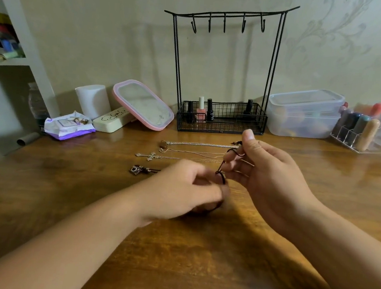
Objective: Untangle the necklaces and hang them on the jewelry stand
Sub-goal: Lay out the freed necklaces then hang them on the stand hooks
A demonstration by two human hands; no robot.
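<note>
home dressing table, mirror (145,104), nail polish bottles (201,110), patterned wallpaper (334,41)

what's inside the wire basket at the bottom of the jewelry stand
Four nail polish bottles stand in the wire basket: three black and one pink. The mesh partly hides the basket floor.

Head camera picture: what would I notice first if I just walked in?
Two hands in the middle: the left hand and right hand both pinch a dark cord above the table. Behind them stands a tall black stand with bare hooks, and three silver chains lie before it.
</note>
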